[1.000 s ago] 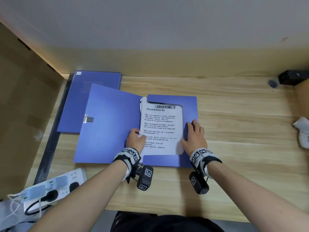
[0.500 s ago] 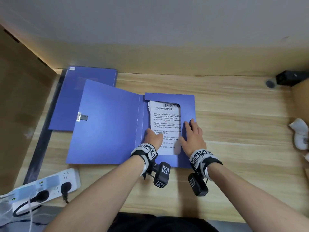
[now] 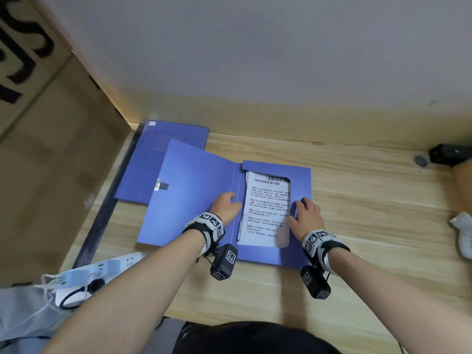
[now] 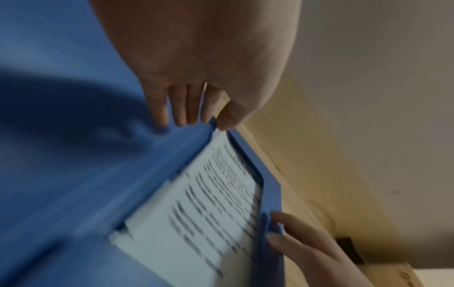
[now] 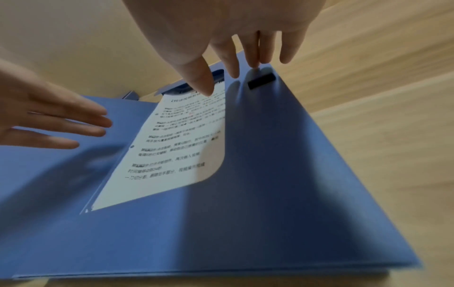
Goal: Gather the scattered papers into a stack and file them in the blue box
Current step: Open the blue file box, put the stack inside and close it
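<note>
The blue box (image 3: 301, 180) lies open on the wooden desk, its lid (image 3: 191, 195) folded out flat to the left. A stack of printed papers (image 3: 267, 208) sits inside the base, its right edge tucked under the box's right flap (image 5: 270, 155). My left hand (image 3: 228, 200) rests with straight fingers on the lid by the spine, just left of the papers. My right hand (image 3: 300, 208) lies on the right flap with straight fingers (image 5: 245, 58), its thumb over the paper (image 5: 172, 136). The left wrist view shows the papers (image 4: 201, 203) blurred.
A second blue folder (image 3: 166, 154) lies behind the lid at the back left. A cardboard box (image 3: 51, 175) stands along the left side. A white power strip (image 3: 102, 272) with plugs sits near left. A white cloth (image 3: 462, 233) and a black object (image 3: 447, 154) are at the right.
The papers slid right, under the flap and deeper into the box. My left hand left the papers and moved onto the lid by the spine. The right hand stayed on the flap.
</note>
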A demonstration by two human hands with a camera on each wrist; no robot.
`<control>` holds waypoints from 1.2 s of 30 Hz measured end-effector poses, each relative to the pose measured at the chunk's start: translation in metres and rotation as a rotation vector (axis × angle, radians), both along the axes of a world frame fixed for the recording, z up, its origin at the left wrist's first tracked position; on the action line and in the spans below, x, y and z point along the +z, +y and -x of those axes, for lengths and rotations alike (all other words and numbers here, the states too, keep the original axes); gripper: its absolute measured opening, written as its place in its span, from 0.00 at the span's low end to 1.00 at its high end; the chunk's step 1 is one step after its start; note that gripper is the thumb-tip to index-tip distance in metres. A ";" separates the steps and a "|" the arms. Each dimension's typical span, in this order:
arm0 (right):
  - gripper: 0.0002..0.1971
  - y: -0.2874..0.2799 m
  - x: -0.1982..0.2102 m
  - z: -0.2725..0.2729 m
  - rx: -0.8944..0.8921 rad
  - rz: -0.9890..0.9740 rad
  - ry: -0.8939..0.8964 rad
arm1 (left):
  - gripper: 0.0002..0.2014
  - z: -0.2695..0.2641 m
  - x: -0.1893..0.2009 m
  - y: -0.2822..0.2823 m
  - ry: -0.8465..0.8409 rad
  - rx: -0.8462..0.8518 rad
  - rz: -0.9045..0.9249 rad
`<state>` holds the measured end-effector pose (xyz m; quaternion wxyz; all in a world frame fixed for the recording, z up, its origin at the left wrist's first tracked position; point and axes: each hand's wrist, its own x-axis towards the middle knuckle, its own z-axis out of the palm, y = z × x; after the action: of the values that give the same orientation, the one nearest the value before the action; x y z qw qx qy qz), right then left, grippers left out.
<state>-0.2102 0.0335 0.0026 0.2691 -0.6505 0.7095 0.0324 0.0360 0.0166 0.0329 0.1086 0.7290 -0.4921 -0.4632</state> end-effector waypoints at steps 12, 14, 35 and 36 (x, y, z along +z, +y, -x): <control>0.28 -0.004 0.003 -0.016 0.042 -0.119 0.030 | 0.39 -0.131 0.041 0.014 -0.320 0.291 -0.151; 0.26 -0.004 0.004 -0.013 0.046 -0.110 0.041 | 0.32 -0.130 0.053 0.008 -0.328 0.282 -0.050; 0.17 -0.013 0.041 0.053 -0.368 0.072 -0.657 | 0.32 0.080 0.076 -0.003 -0.123 -0.360 0.130; 0.18 -0.012 0.043 0.052 -0.406 0.056 -0.720 | 0.31 0.084 0.071 -0.004 -0.127 -0.369 0.115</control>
<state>-0.2623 0.0214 0.0456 0.4832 -0.4743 0.6846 -0.2700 -0.0482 0.0125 0.1040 0.0321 0.6468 -0.6489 -0.3995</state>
